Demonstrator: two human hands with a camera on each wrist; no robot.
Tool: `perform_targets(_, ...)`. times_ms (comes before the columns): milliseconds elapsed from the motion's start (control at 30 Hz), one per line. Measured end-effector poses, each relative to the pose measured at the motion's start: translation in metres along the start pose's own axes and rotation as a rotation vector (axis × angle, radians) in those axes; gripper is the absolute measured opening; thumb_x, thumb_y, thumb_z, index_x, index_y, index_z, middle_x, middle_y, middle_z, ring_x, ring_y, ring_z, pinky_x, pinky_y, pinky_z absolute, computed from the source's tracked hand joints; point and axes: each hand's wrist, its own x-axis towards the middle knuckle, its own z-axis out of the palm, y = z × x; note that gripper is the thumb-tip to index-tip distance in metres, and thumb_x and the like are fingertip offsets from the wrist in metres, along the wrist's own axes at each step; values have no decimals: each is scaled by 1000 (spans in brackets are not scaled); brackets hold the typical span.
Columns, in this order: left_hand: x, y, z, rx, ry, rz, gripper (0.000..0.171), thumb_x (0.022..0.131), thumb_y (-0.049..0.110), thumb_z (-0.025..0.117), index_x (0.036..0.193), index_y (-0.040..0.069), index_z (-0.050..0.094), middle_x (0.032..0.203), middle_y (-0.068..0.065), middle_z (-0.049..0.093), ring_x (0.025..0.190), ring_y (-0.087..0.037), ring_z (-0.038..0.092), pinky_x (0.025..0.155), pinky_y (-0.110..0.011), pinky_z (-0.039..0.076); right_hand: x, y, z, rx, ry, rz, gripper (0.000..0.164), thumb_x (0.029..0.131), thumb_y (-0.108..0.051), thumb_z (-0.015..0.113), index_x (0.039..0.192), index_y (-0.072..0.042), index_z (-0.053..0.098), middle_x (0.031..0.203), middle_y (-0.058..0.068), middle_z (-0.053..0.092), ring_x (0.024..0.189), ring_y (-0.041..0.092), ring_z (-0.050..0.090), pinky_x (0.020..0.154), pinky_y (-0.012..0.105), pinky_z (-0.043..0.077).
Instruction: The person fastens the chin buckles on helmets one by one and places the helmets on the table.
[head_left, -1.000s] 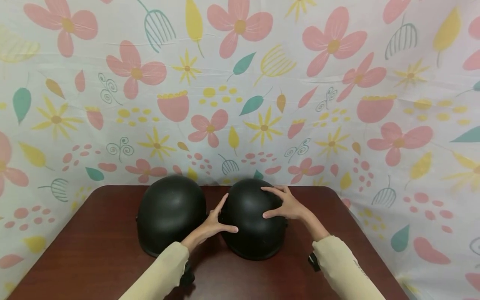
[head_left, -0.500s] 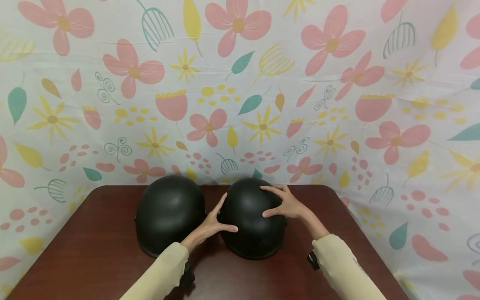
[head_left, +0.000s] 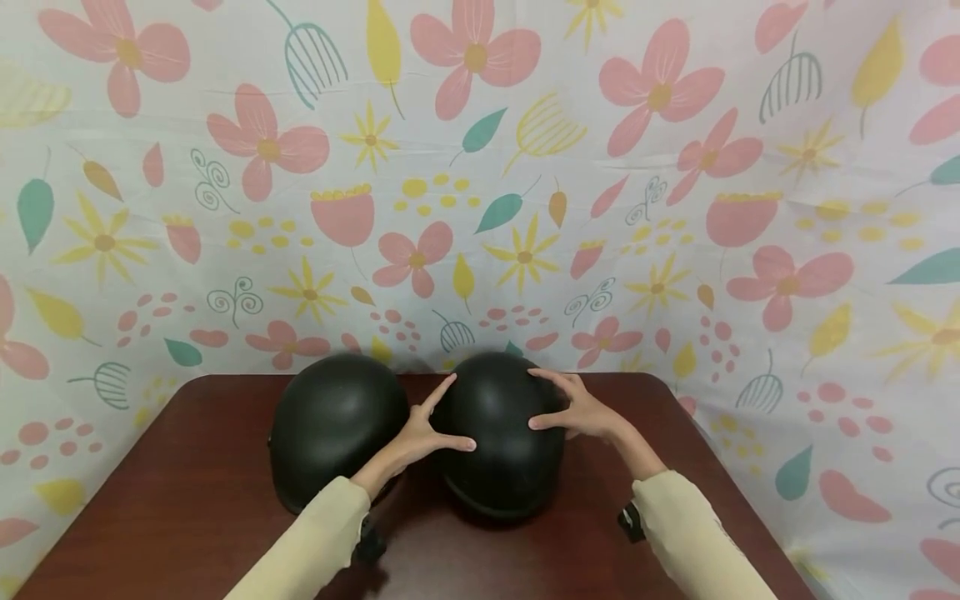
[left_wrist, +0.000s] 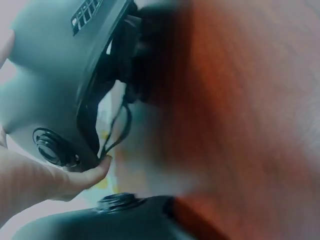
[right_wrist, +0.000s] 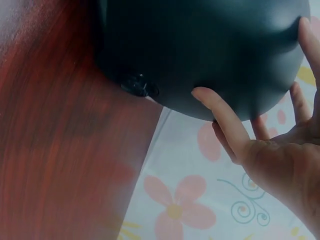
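Two matte black helmets stand side by side at the back of the table, domes up. The right helmet (head_left: pixel 498 479) is held between both hands, its underside showing raised off the wood in the left wrist view. My left hand (head_left: pixel 416 433) grips its left side, fingers spread and thumb toward the front. On the opposite side, my right hand (head_left: pixel 588 412) curls its fingers and thumb over the shell. A side knob (left_wrist: pixel 49 147), a slotted vent (left_wrist: pixel 85 14) and a hanging chin strap (left_wrist: pixel 127 125) show in the left wrist view. Another knob (right_wrist: pixel 135 84) appears in the right wrist view.
The left helmet (head_left: pixel 330 425) stands close beside the left hand and forearm. Under both lies a dark reddish-brown table (head_left: pixel 180 508) with rounded back corners. A flower-printed cloth (head_left: pixel 465 167) hangs right behind the table and along its right side.
Both hands have raised the right helmet slightly and shifted it a little to the left, tilting it. The left helmet keeps its place on the table.
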Motion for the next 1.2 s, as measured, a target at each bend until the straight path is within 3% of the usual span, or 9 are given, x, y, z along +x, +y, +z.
perform_targets(200, -4, 16, -16, 72, 7, -7, 101, 71, 39, 87, 149, 53, 24, 165, -13, -4, 149, -48, -9, 105, -73, 27, 0, -4, 7, 56, -1, -3, 87, 86, -29, 74, 155, -29, 22, 157, 18, -6, 143, 55, 18, 79, 53, 57)
perform_targets(400, -4, 34, -29, 129, 9, 1, 97, 71, 42, 86, 149, 49, 29, 164, -15, 3, 151, -42, 8, 108, -69, 29, -3, -3, 12, 135, 18, -9, 86, 88, -28, 72, 156, -28, 19, 159, 18, -8, 145, 55, 15, 80, 53, 57)
perform_targets(633, -3, 49, -34, 169, -15, 36, 91, 73, 39, 84, 150, 38, 35, 165, -12, 9, 151, -39, 13, 112, -64, 29, -9, 6, 15, 211, 35, -3, 84, 88, -26, 72, 155, -30, 21, 160, 16, -2, 146, 53, 16, 80, 51, 58)
perform_targets(900, -7, 53, -36, 192, -1, -21, 94, 70, 44, 86, 149, 41, 34, 163, -18, 1, 151, -42, 7, 109, -67, 30, -7, 8, 17, 245, 4, -8, 84, 89, -26, 72, 155, -31, 20, 163, 13, -2, 146, 50, 18, 83, 51, 58)
perform_targets(1200, -7, 64, -32, 204, -2, -36, 91, 72, 42, 84, 148, 43, 35, 162, -20, 4, 149, -43, 10, 107, -67, 31, -8, -12, -1, 139, -26, -8, 86, 91, -32, 69, 157, -31, 14, 163, 18, 11, 143, 46, 31, 96, 56, 50)
